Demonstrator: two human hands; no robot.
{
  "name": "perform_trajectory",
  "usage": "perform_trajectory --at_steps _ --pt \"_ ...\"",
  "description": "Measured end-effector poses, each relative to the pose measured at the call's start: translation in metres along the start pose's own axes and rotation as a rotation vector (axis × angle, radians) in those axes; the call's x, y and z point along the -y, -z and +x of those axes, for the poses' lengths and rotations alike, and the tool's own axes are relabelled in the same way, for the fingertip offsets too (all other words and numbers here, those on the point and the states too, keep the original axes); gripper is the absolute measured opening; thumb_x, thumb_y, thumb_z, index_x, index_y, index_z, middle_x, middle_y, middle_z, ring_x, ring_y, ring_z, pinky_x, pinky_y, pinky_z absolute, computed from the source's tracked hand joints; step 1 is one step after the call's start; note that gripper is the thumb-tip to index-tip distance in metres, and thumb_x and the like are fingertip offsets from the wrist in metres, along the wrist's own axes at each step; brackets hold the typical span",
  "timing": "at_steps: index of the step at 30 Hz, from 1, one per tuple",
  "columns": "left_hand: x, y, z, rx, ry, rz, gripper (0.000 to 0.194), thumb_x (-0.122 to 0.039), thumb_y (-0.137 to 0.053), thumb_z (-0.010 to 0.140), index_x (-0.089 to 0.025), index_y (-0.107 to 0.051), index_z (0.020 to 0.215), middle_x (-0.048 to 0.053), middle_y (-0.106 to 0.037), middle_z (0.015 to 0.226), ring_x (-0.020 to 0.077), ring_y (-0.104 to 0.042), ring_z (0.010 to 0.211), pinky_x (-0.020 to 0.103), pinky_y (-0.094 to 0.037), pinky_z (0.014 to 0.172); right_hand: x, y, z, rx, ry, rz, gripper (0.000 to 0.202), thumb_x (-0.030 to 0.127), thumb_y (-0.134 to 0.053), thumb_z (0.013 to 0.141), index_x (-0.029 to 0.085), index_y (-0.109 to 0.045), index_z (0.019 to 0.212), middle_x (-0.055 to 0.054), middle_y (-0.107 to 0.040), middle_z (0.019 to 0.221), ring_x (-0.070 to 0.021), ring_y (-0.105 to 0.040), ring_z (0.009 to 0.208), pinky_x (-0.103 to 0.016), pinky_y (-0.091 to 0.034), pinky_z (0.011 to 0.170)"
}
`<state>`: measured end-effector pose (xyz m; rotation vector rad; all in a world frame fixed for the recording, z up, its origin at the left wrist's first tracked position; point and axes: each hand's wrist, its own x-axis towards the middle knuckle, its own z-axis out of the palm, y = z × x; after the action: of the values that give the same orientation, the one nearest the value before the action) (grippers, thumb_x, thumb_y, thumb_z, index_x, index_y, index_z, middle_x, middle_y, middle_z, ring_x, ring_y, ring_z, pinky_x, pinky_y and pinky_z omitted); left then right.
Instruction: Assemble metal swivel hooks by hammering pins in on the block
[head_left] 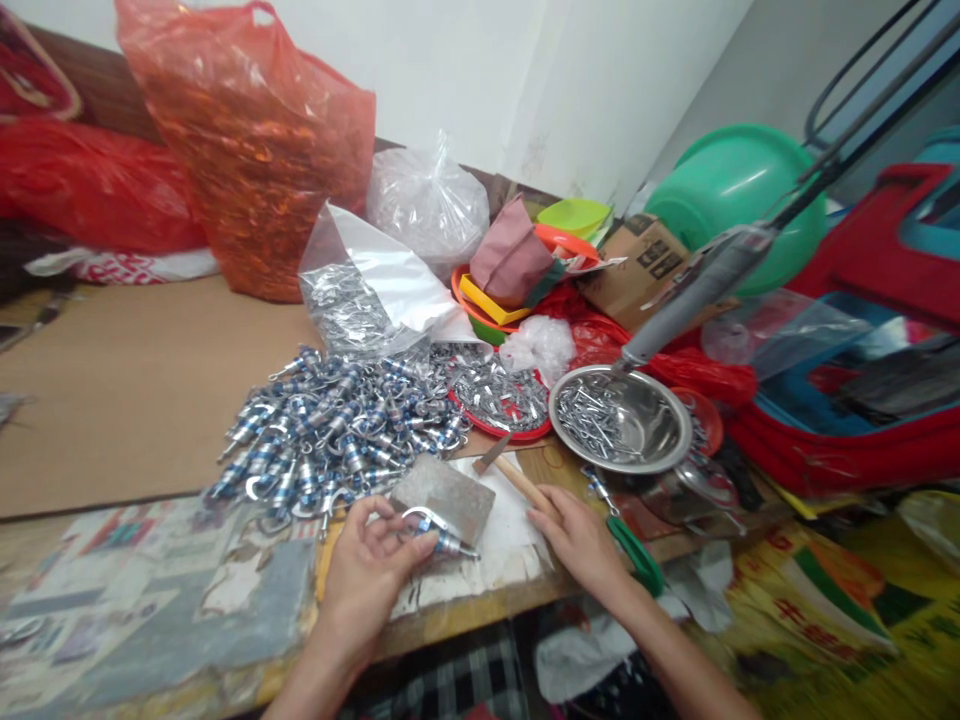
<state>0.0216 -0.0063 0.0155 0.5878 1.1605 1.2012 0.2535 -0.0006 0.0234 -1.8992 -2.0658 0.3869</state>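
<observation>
My left hand (375, 550) is closed on a silver-and-blue hook bolt (442, 538), holding it against a flat grey metal block (450, 492). The bolt lies on its side, its curved hook facing up. My right hand (576, 535) is wrapped round the wooden handle of a small hammer (525, 483). Its metal head is raised just beyond the block's right edge, apart from the bolt. A big pile of similar hook bolts (337, 430) lies behind my left hand. To the right of my right hand are green-handled scissors (634, 555), partly hidden.
Behind the block stand a red tray (501, 395) of small metal pieces and a steel bowl (660, 440) with metal pins. An orange bag (262, 150), a clear bag (427, 205) and a green basin (742, 200) line the back. Cardboard (142, 390) covers the left.
</observation>
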Motion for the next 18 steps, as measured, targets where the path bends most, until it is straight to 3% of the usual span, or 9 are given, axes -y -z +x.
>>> perform_trajectory --at_steps 5,8,12,15,18 --pt "-0.001 -0.001 0.000 -0.017 -0.006 -0.002 0.049 -0.014 -0.076 0.046 -0.021 -0.039 0.076 -0.004 -0.065 0.065 0.0120 -0.062 0.062 0.027 -0.051 0.061 0.037 0.025 -0.020 -0.132 0.327 0.090 0.040 0.020 -0.044 0.084 0.022 -0.041 0.124 -0.005 -0.059 0.104 -0.0155 -0.057 0.089 -0.024 -0.044 0.076" --pt "-0.004 -0.003 -0.001 -0.010 0.009 -0.024 0.050 -0.014 -0.077 0.045 -0.021 -0.038 0.076 -0.005 -0.065 0.065 0.0132 -0.063 0.060 0.030 -0.053 0.060 0.050 0.031 -0.028 -0.176 0.457 0.029 0.045 0.014 -0.041 0.086 0.027 -0.035 0.128 -0.004 -0.061 0.097 -0.0140 -0.058 0.082 -0.023 -0.045 0.071" --pt "-0.006 -0.004 -0.004 0.001 0.010 -0.068 0.052 -0.012 -0.077 0.044 -0.021 -0.037 0.076 -0.006 -0.064 0.062 0.0133 -0.064 0.056 0.030 -0.054 0.058 0.051 0.022 -0.033 -0.067 0.437 -0.146 0.046 0.011 -0.038 0.084 0.028 -0.038 0.127 -0.002 -0.061 0.077 -0.0136 -0.058 0.065 -0.022 -0.044 0.056" --pt "-0.006 -0.004 -0.005 -0.012 -0.004 -0.054 0.051 -0.012 -0.077 0.045 -0.021 -0.037 0.076 -0.006 -0.065 0.062 0.0120 -0.063 0.055 0.025 -0.053 0.055 0.048 0.016 -0.037 -0.109 0.391 -0.119 0.045 0.013 -0.038 0.085 0.027 -0.037 0.128 -0.004 -0.062 0.082 -0.0144 -0.058 0.069 -0.023 -0.045 0.060" --pt "-0.005 -0.004 -0.005 -0.020 -0.014 -0.042 0.053 -0.013 -0.077 0.044 -0.021 -0.038 0.079 -0.006 -0.065 0.061 0.0118 -0.063 0.053 0.023 -0.052 0.054 0.042 0.012 -0.042 -0.070 0.381 -0.056 0.044 0.014 -0.037 0.085 0.028 -0.038 0.127 -0.004 -0.063 0.088 -0.0147 -0.060 0.074 -0.024 -0.047 0.064"
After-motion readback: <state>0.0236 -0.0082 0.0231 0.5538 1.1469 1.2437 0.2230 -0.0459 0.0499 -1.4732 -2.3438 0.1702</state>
